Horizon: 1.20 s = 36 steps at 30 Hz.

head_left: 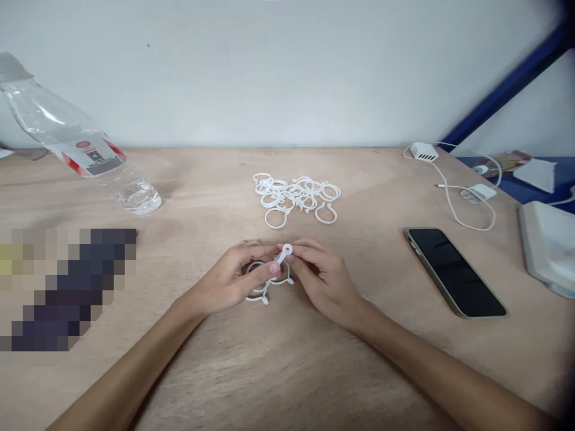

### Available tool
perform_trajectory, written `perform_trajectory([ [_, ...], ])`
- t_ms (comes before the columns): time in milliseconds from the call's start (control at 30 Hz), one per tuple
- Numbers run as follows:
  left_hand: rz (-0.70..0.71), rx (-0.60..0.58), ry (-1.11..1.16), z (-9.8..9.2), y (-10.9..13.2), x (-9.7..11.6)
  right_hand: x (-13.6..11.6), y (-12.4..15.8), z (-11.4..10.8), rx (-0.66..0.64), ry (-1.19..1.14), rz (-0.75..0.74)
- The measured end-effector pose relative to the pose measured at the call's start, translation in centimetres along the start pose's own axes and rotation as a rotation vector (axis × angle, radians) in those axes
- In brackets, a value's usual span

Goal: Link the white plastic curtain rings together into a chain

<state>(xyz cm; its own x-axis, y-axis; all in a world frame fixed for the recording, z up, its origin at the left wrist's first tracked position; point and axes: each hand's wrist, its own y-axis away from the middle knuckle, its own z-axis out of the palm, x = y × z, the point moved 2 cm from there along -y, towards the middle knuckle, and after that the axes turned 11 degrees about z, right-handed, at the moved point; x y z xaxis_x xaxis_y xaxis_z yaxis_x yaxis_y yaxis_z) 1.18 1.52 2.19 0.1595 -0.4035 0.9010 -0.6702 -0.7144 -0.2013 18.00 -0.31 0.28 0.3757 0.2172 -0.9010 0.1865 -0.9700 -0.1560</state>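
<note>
Head view shows me the left hand [236, 278] and the right hand [327, 278] meeting above the wooden table [287, 371]. I see the left thumb pressed toward its fingers, pinching the stem of a white eyelet clip [283, 257]; the right thumb and index finger pinch the same piece beside its eyelet, between the hands. Just below show a few white plastic rings [265, 300]; whether they hang or lie flat, I cannot tell. Beyond the fingertips lies a loose pile of similar rings [294, 194]. I judge the work underway on this one piece; whether the pile is done or left, I cannot say.
</note>
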Motion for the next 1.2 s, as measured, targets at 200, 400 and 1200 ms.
perform_trajectory([
  [200, -0.086, 0.054, 0.006, 0.0, 0.3, -0.3, 0.6, -0.2, -0.3, 0.041, -0.061, 0.151],
  [400, -0.041, 0.015, -0.112, 0.1, 0.0, -0.4, 0.5, -0.5, -0.7, 0.105, -0.221, 0.371],
  [1200, 0.258, 0.126, -0.530, 0.6, 1.0, -0.3, 2.4, -6.0, -1.1, 0.024, 0.564, -0.038],
])
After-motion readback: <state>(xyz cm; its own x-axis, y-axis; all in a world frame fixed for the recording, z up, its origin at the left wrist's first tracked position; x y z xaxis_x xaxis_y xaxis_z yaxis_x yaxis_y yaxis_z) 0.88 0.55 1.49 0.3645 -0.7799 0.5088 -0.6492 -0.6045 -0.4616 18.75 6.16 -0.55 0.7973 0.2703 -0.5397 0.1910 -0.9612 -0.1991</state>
